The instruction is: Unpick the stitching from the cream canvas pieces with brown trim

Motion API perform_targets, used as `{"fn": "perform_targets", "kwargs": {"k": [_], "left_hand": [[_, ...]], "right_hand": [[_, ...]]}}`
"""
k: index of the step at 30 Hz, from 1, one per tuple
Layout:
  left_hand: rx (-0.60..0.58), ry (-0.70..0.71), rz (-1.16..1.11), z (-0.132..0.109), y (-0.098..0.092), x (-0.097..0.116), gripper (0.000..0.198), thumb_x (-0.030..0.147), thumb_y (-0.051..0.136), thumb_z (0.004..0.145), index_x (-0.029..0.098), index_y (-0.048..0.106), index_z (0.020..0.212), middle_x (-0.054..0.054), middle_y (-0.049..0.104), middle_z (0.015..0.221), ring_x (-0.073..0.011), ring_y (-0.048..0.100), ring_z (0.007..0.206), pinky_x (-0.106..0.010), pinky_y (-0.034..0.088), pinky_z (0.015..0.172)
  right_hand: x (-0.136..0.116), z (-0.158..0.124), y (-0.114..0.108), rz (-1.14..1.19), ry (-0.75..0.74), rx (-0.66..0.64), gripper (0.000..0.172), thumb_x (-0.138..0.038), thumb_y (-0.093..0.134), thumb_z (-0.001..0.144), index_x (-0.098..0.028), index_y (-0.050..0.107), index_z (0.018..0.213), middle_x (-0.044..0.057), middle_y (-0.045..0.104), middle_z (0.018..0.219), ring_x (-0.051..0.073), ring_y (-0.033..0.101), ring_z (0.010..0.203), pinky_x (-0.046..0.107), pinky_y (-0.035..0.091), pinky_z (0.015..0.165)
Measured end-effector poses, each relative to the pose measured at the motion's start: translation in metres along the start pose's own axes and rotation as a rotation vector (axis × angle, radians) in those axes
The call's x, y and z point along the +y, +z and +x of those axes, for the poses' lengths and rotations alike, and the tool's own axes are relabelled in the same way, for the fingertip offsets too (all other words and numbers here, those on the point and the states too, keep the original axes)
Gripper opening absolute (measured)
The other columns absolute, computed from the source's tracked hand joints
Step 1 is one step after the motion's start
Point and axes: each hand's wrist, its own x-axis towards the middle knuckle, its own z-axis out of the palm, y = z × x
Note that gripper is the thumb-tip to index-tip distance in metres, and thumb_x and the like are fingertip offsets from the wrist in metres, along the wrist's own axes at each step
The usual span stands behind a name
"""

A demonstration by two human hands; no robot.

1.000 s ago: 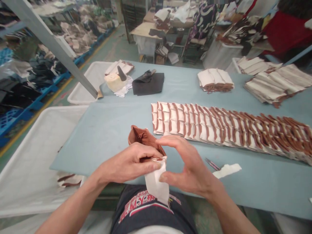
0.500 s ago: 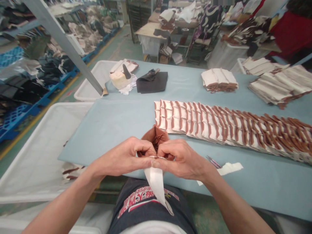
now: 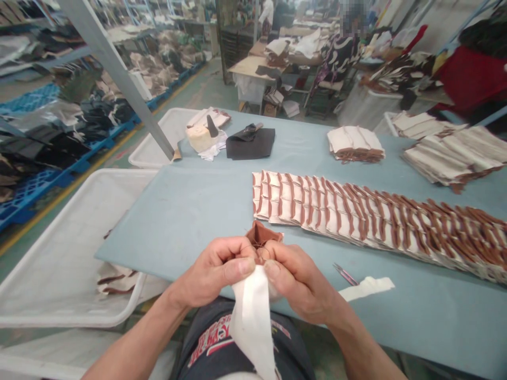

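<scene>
Between my hands, at the near edge of the table, is a brown and white sewn piece: its brown part (image 3: 264,234) stands up beyond my fingers, and its white cloth part (image 3: 253,311) hangs down toward my lap. My left hand (image 3: 222,272) pinches it from the left between thumb and curled fingers. From the right, my right hand (image 3: 295,277) pinches it the same way, thumb close to the other thumb. Thin dark thread seems to show between the fingertips. Right of my hands lie a small slim tool (image 3: 345,274) and a white cloth strip (image 3: 370,287).
A long overlapping row of brown and white pieces (image 3: 332,208) covers the table's right side. Farther back are a stack (image 3: 355,142), black cloth (image 3: 251,143) and a tape-like roll (image 3: 201,138). A white bin (image 3: 71,248) stands left, beside a metal post (image 3: 130,84). A person sits beyond.
Both hands have come slightly down and nearer with the piece. Their thumbs have parted a little, and the white cloth hangs more broadly. The view has tilted up slightly.
</scene>
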Motion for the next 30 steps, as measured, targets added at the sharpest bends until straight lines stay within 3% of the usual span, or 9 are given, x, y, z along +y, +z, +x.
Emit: {"fn": "perform_targets", "kwargs": {"k": [3,8,13,17,22,26,30], "left_hand": [[-0.018,0.017,0.016,0.0,0.001,0.0,0.054,0.063,0.072,0.087,0.017,0.05,0.069,0.004,0.042,0.064,-0.0087,0.032,0.057,-0.022,0.028,0.052],[-0.07,0.075,0.294,-0.001,0.004,0.027,0.043,0.051,0.066,0.095,0.016,0.054,0.072,0.002,0.047,0.067,-0.0102,0.038,0.06,-0.022,0.032,0.053],[-0.045,0.21,0.614,-0.004,0.009,0.043,0.021,0.022,0.057,0.097,0.015,0.063,0.078,0.002,0.057,0.068,-0.0088,0.045,0.059,-0.019,0.035,0.054],[-0.034,0.281,0.795,-0.005,0.01,0.046,0.012,0.014,0.057,0.095,0.015,0.068,0.089,0.004,0.06,0.067,-0.0068,0.046,0.055,-0.018,0.033,0.051],[-0.099,0.324,0.991,-0.006,0.008,0.053,0.013,0.007,0.054,0.093,0.016,0.063,0.091,0.007,0.055,0.065,-0.0061,0.047,0.053,-0.018,0.031,0.051],[-0.162,0.456,1.163,-0.011,0.003,0.054,0.013,0.01,0.05,0.101,0.017,0.061,0.097,0.004,0.063,0.073,-0.0087,0.056,0.059,-0.02,0.038,0.056],[-0.189,0.718,1.348,-0.016,-0.006,0.047,0.017,0.014,0.042,0.107,0.018,0.057,0.11,-0.002,0.069,0.081,-0.0134,0.064,0.067,-0.023,0.045,0.061]], "right_hand": [[-0.002,-0.003,-0.004,-0.099,-0.051,0.0,0.027,-0.026,0.037,0.101,-0.024,0.038,0.075,-0.005,0.043,0.067,0.013,0.041,0.06,0.028,0.034,0.06],[-0.012,-0.005,-0.018,-0.319,-0.087,-0.042,0.021,-0.027,0.048,0.096,-0.023,0.046,0.076,-0.003,0.05,0.07,0.015,0.045,0.065,0.029,0.033,0.064],[-0.014,-0.002,-0.025,-0.385,0.004,-0.109,0.021,-0.026,0.056,0.088,-0.022,0.045,0.07,-0.005,0.045,0.064,0.012,0.04,0.059,0.028,0.025,0.059],[-0.018,0.001,-0.028,-0.466,0.072,-0.143,0.028,-0.025,0.057,0.091,-0.021,0.044,0.067,-0.006,0.044,0.062,0.011,0.037,0.058,0.029,0.019,0.058],[-0.029,0.006,-0.028,-0.581,0.139,-0.206,0.028,-0.015,0.062,0.086,-0.019,0.044,0.066,-0.006,0.045,0.061,0.01,0.035,0.058,0.03,0.016,0.059],[-0.025,0.008,-0.029,-0.425,0.109,-0.188,0.026,-0.016,0.06,0.086,-0.019,0.043,0.066,-0.006,0.045,0.065,0.009,0.038,0.061,0.027,0.02,0.057],[-0.012,0.005,-0.025,0.039,0.209,-0.239,0.028,-0.036,0.064,0.088,-0.02,0.048,0.071,-0.007,0.04,0.064,0.009,0.034,0.057,0.023,0.023,0.051]]}}
